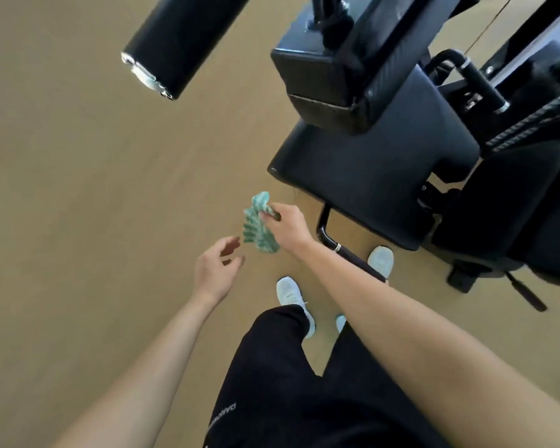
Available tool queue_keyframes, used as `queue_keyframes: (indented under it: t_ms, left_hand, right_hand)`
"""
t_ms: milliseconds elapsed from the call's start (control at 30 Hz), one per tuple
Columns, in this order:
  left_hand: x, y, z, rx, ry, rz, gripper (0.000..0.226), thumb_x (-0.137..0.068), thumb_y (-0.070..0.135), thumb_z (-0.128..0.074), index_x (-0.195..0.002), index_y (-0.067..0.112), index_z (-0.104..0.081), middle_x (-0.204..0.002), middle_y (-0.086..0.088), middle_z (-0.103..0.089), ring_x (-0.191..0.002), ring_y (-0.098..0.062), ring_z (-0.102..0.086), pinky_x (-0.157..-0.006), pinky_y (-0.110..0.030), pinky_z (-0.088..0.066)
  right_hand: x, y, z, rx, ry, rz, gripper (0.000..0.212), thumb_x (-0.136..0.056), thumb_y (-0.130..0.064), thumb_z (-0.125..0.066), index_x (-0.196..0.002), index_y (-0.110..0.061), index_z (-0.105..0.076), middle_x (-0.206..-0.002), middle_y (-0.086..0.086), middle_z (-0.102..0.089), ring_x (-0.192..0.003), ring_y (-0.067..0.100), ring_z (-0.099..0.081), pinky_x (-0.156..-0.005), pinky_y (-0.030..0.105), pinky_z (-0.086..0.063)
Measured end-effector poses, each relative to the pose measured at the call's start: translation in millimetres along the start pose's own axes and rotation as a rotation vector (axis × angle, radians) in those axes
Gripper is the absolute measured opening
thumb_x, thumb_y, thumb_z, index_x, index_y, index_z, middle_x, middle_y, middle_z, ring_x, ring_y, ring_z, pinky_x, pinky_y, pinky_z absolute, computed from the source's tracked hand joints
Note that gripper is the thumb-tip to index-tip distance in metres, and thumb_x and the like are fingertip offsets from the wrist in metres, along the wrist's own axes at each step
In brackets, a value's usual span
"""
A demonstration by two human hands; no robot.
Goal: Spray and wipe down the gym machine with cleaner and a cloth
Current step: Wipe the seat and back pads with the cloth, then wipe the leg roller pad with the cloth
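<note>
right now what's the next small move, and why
Probably pinch the hanging end of the cloth with the left hand and spread it: the right hand holds it bunched, the left is open beside it, and the seat is near.

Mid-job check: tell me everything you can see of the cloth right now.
The cloth is a small soft rag, teal-green with pale stripes, crumpled into a bunch. The right hand pinches its upper part with curled fingers; the rest hangs free over the tan floor, just short of the black seat pad, not touching it. The left hand, fingers relaxed, is held near its lower edge; contact is unclear.
</note>
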State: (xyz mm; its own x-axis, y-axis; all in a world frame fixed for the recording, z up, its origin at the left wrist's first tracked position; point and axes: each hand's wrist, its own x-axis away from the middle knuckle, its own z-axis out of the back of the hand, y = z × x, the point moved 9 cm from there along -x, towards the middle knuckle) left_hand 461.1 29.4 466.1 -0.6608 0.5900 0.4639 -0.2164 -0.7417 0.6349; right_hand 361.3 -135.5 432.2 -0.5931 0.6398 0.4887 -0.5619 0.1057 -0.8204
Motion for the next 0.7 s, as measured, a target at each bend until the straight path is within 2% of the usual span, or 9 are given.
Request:
queue_keyframes:
  t_ms: [67, 167, 233, 300, 367, 433, 567, 633, 700]
  left_hand:
    - [4.9, 2.8, 7.5, 0.083, -0.049, 0.007, 0.049, -0.092, 0.012, -0.075, -0.138, 0.016, -0.061, -0.128, 0.007, -0.066, -0.112, -0.011, -0.062, -0.098, -0.025, -0.051]
    - [15.0, 12.9, 20.3, 0.256, -0.135, 0.017, 0.060, -0.092, 0.019, -0.077, -0.146, 0.020, -0.052, -0.141, 0.009, -0.056, -0.126, -0.013, -0.054, -0.106, -0.032, -0.046]
    - [20.9, 19.2, 33.2, 0.386, -0.187, 0.016, 0.064, -0.092, 0.025, -0.077, -0.150, 0.021, -0.049, -0.150, 0.007, -0.052, -0.136, -0.013, -0.048, -0.112, -0.034, -0.041]
    - [25.4, 22.1, 48.6, 0.517, -0.219, 0.009, 0.068, -0.089, 0.037, -0.075, -0.150, 0.023, -0.049, -0.150, 0.005, -0.055, -0.140, -0.013, -0.049, -0.115, -0.035, -0.040]
    - [30.9, 27.0, 67.6, 0.658, -0.233, 0.002, 0.060, -0.086, 0.035, -0.064, -0.144, 0.023, -0.055, -0.138, 0.005, -0.065, -0.130, -0.007, -0.057, -0.105, -0.024, -0.046]
    - [31.3, 30.9, 86.7, 0.710, -0.216, -0.024, 0.046, -0.088, 0.023, -0.060, -0.133, 0.016, -0.064, -0.121, -0.001, -0.072, -0.109, -0.005, -0.066, -0.090, -0.015, -0.049]
    - [23.2, 33.3, 115.0, 0.770, -0.128, -0.023, 0.009, -0.098, 0.011, -0.069, -0.102, 0.003, -0.070, -0.086, 0.000, -0.071, -0.079, -0.009, -0.066, -0.075, -0.020, -0.052]
    - [13.5, 30.3, 134.1, 0.752, -0.032, 0.004, 0.015, -0.096, 0.014, -0.072, -0.083, 0.009, -0.065, -0.073, 0.003, -0.061, -0.065, -0.007, -0.054, -0.063, -0.018, -0.044]
    - [4.0, 32.9, 155.6, 0.713, 0.053, -0.013, 0.027, -0.095, 0.016, -0.074, -0.074, 0.010, -0.058, -0.068, 0.002, -0.049, -0.060, -0.008, -0.041, -0.057, -0.019, -0.036]
  right_hand:
    - [28.0, -12.2, -2.1, -0.129, 0.008, -0.029, 0.034, -0.099, -0.018, -0.066, -0.067, -0.023, -0.056, -0.065, -0.007, -0.055, -0.062, 0.009, -0.049, -0.062, 0.031, -0.044]
    - [63.4, -36.8, -12.7, -0.355, -0.070, -0.105, 0.009, -0.099, -0.008, -0.065, -0.096, -0.014, -0.072, -0.088, 0.003, -0.070, -0.079, 0.013, -0.066, -0.073, 0.030, -0.057]
    - [82.1, -56.0, -23.2, -0.456, -0.172, -0.146, 0.018, -0.100, 0.000, -0.060, -0.102, -0.013, -0.072, -0.092, 0.004, -0.073, -0.084, 0.015, -0.069, -0.075, 0.028, -0.059]
    - [92.7, -72.8, -30.8, -0.456, -0.247, -0.161, 0.032, -0.098, 0.008, -0.053, -0.105, -0.016, -0.073, -0.096, 0.003, -0.075, -0.090, 0.019, -0.070, -0.084, 0.033, -0.058]
    - [95.8, -89.1, -37.2, -0.426, -0.292, -0.168, 0.043, -0.095, 0.013, -0.045, -0.115, -0.013, -0.073, -0.104, 0.007, -0.075, -0.098, 0.024, -0.068, -0.094, 0.042, -0.053]
    - [93.6, -100.5, -47.0, -0.446, -0.346, -0.192, 0.045, -0.093, 0.010, -0.044, -0.125, -0.008, -0.069, -0.113, 0.013, -0.072, -0.104, 0.028, -0.065, -0.097, 0.046, -0.051]
    - [81.2, -129.3, -70.0, -0.551, -0.508, -0.263, 0.042, -0.094, -0.019, -0.054, -0.132, -0.005, -0.066, -0.121, 0.020, -0.069, -0.109, 0.031, -0.066, -0.103, 0.048, -0.049]
    - [67.0, -145.0, -75.7, -0.529, -0.490, -0.268, 0.040, -0.099, -0.032, -0.066, -0.127, -0.004, -0.069, -0.119, 0.020, -0.072, -0.105, 0.030, -0.070, -0.100, 0.046, -0.055]
    - [44.7, -156.2, -75.6, -0.457, -0.394, -0.240, 0.029, -0.096, -0.024, -0.073, -0.117, -0.003, -0.072, -0.109, 0.017, -0.075, -0.097, 0.028, -0.073, -0.085, 0.039, -0.060]
